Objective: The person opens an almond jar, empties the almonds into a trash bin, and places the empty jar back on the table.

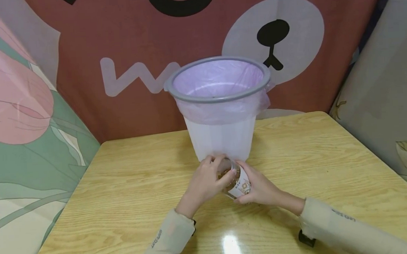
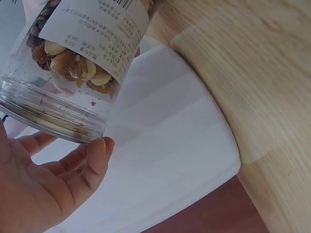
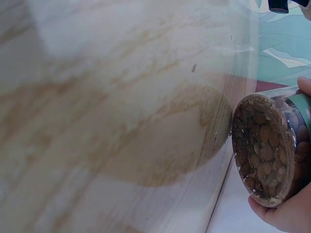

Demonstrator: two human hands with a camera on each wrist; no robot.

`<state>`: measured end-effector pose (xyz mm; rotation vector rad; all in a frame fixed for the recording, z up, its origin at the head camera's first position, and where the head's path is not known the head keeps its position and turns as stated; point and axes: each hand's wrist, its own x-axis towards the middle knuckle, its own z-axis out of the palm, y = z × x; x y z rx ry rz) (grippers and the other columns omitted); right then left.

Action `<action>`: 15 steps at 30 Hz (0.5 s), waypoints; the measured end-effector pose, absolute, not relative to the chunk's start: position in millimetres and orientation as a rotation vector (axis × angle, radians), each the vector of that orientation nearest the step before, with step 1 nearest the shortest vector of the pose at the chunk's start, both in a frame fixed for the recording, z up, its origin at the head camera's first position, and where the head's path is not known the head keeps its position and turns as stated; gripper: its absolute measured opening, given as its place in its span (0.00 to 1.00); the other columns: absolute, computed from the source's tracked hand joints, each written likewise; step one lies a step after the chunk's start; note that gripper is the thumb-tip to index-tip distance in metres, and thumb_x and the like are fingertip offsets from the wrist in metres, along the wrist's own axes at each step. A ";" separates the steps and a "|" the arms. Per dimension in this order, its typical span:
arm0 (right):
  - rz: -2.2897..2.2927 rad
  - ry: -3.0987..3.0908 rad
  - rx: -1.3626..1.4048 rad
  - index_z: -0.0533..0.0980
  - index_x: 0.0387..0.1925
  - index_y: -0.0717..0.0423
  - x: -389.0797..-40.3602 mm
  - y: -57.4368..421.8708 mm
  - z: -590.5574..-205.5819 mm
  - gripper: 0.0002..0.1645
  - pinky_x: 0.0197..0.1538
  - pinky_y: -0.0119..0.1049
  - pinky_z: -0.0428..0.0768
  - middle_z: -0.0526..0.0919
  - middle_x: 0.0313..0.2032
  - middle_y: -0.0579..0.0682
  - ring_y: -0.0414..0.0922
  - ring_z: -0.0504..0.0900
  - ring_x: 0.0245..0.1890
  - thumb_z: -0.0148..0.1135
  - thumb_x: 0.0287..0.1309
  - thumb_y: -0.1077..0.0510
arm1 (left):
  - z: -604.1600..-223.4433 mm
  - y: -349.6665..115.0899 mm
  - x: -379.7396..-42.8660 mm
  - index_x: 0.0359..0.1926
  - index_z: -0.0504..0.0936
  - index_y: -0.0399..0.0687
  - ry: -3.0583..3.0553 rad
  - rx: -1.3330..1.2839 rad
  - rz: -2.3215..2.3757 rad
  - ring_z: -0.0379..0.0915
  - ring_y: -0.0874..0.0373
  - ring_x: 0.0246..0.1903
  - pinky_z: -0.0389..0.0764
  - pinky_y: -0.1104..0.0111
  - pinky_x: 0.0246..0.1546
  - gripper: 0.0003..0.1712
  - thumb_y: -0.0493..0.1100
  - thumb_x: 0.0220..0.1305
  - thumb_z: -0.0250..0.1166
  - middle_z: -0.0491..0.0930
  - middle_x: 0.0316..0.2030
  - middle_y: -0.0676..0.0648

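A clear plastic jar of brown nuts (image 1: 242, 183) with a white printed label is held tilted between the two hands, just in front of the bin. My left hand (image 1: 206, 180) has its fingers and thumb round the clear lid end. In the left wrist view the left fingertips (image 2: 99, 153) touch the rim of the lid (image 2: 53, 121). My right hand (image 1: 263, 187) grips the jar's body round the label. The right wrist view shows the jar's round bottom (image 3: 262, 150) with nuts packed against it, and part of the right hand (image 3: 286, 213) beside it.
A white bin (image 1: 221, 139) with a grey rim (image 1: 219, 99) and a pink-purple bag liner (image 1: 217, 73) stands behind the hands. It sits on a wood-grain table (image 1: 134, 193). Printed cloths, one with a bear face (image 1: 299, 31), hang behind and at both sides.
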<state>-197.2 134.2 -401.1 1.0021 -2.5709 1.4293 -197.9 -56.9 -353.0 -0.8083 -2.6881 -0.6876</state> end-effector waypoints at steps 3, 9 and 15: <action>1.429 -2.572 1.004 0.49 0.66 0.44 -197.7 134.3 -400.7 0.61 0.33 0.34 0.76 0.68 0.46 0.44 0.41 0.72 0.37 0.75 0.30 0.56 | -351.9 -56.7 -197.9 0.59 0.68 0.46 -2.690 -0.809 -0.635 0.70 0.50 0.45 0.74 0.59 0.39 0.36 0.66 0.62 0.42 0.71 0.49 0.41; 1.459 -2.565 0.992 0.49 0.66 0.43 -198.3 134.8 -401.4 0.62 0.31 0.34 0.76 0.69 0.44 0.45 0.41 0.73 0.35 0.75 0.30 0.56 | -354.1 -56.6 -199.1 0.60 0.66 0.49 -2.635 -0.848 -0.554 0.64 0.48 0.52 0.74 0.56 0.40 0.35 0.66 0.62 0.41 0.66 0.54 0.39; 1.382 -2.577 1.005 0.49 0.66 0.51 -193.1 131.8 -392.8 0.61 0.31 0.33 0.75 0.70 0.43 0.47 0.40 0.73 0.34 0.75 0.30 0.59 | -356.1 -57.6 -199.4 0.62 0.65 0.50 -2.528 -0.962 -0.591 0.56 0.46 0.58 0.69 0.55 0.47 0.29 0.57 0.64 0.43 0.59 0.60 0.38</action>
